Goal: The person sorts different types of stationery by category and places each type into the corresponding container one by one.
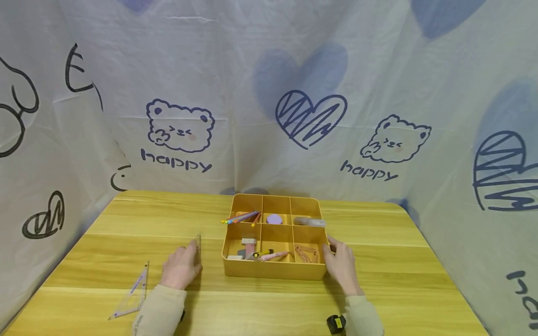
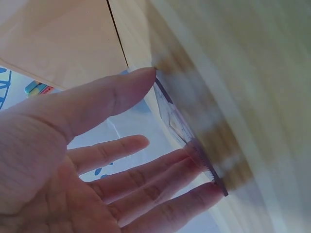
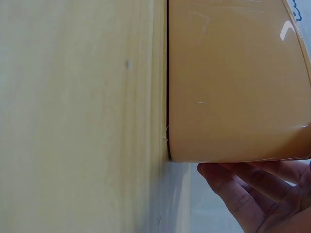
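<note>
My left hand (image 1: 180, 268) pinches a clear set square (image 2: 177, 124) by its edge between thumb and fingertips, close over the table. In the head view this set square (image 1: 199, 247) appears nearly edge-on. My right hand (image 1: 341, 263) holds the right side wall of a yellow-orange divided organizer box (image 1: 275, 270), thumb at the rim. In the right wrist view, its fingers (image 3: 233, 189) lie along the box's outer side (image 3: 233, 87). Another clear set square (image 1: 136, 291) lies on the table left of my left hand.
The box holds several pencils (image 1: 244, 217), a round lilac item (image 1: 274, 219), a clear item (image 1: 309, 221), a yellow-and-black cutter (image 1: 264, 253), erasers (image 1: 249, 241) and a wooden-coloured compass-like piece (image 1: 306, 254). A small black object (image 1: 336, 324) is beside my right sleeve. A printed cloth (image 1: 244, 154) hangs behind the table.
</note>
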The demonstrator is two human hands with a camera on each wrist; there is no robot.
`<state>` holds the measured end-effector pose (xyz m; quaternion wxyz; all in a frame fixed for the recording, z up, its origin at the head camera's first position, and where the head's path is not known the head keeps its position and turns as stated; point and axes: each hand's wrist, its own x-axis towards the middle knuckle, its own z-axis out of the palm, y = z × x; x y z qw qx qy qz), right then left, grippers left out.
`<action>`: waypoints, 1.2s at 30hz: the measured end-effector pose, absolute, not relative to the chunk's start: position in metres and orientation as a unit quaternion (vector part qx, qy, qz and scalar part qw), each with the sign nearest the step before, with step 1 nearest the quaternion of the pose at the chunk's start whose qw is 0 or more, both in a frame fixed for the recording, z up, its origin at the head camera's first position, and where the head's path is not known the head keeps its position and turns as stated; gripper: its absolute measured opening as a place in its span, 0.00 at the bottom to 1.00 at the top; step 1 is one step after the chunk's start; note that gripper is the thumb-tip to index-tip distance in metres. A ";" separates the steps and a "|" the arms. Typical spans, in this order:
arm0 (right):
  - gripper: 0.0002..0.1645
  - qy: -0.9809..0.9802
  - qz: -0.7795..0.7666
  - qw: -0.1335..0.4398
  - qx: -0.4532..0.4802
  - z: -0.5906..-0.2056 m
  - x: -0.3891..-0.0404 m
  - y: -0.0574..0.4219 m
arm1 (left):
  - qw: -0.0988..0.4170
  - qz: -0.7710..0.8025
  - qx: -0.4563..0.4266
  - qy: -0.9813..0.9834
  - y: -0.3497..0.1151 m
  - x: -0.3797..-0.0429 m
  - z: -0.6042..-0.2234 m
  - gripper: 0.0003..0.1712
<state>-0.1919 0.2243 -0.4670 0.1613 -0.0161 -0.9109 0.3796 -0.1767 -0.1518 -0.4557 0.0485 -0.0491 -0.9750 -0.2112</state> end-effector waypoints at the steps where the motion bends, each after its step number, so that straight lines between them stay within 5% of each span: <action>1: 0.22 -0.911 0.380 0.160 -0.016 -0.467 -0.192 0.224 | 0.048 -0.216 -0.048 -0.974 -0.152 -0.177 -0.456 0.34; 19: 0.23 -0.911 0.385 0.149 -0.017 -0.468 -0.191 0.225 | -0.005 -0.344 -0.008 -0.939 -0.165 -0.189 -0.448 0.52; 36: 0.22 -0.906 0.402 0.131 0.008 -0.467 -0.192 0.233 | 0.120 -0.496 -0.035 -0.859 -0.162 -0.194 -0.436 0.47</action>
